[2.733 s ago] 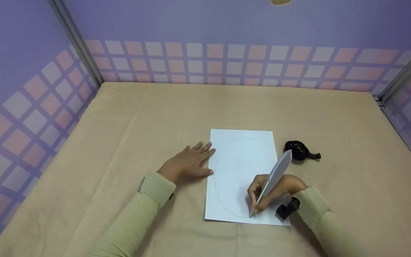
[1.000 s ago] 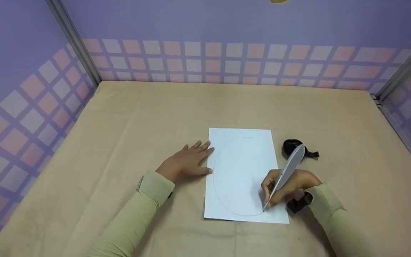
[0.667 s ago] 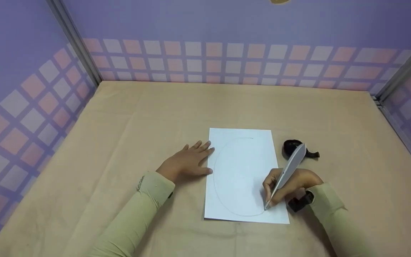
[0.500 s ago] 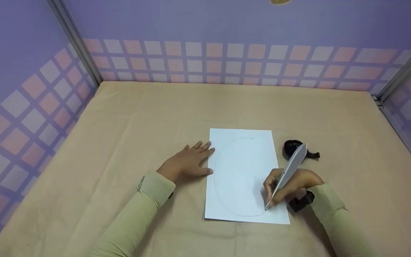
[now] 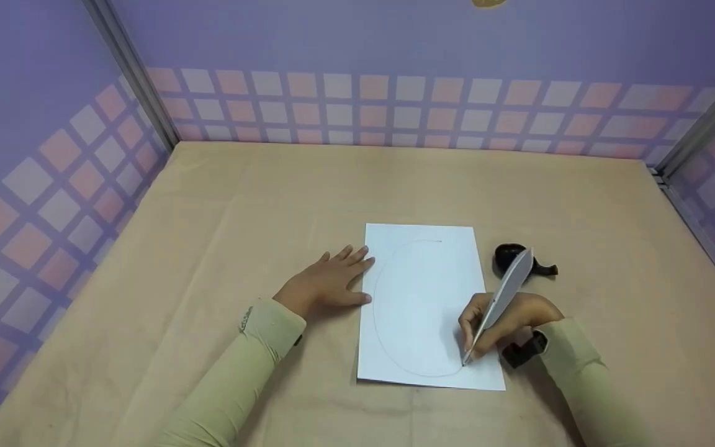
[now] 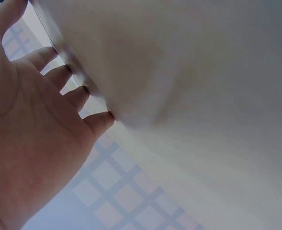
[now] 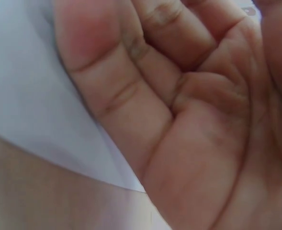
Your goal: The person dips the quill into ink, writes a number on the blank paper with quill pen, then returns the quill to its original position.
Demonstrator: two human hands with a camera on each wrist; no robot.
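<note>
In the head view, a white sheet of paper (image 5: 422,298) lies on the beige cloth. My left hand (image 5: 325,282) rests with spread fingers, its fingertips on the sheet's left edge. My right hand (image 5: 525,310) pinches a pale feather-shaped pen (image 5: 509,282) low on its shaft, tip on the paper's lower right part. A thin curved line (image 5: 375,310) bulges left from near the top down to the pen tip. The left wrist view shows the left palm (image 6: 35,129) and straight fingers. In the right wrist view, curled fingers (image 7: 117,91) lie over the paper; the pen is hidden.
A glossy black round thing with a narrow neck (image 5: 505,253) lies right of the paper, partly behind the pen's feather. The cloth-covered table (image 5: 270,186) is bounded by purple walls with pink and white squares (image 5: 373,87).
Over the earlier frames, my right hand and the pen moved right and slightly up, lengthening the curved line along the bottom. In the last half second they barely moved. My left hand stays put.
</note>
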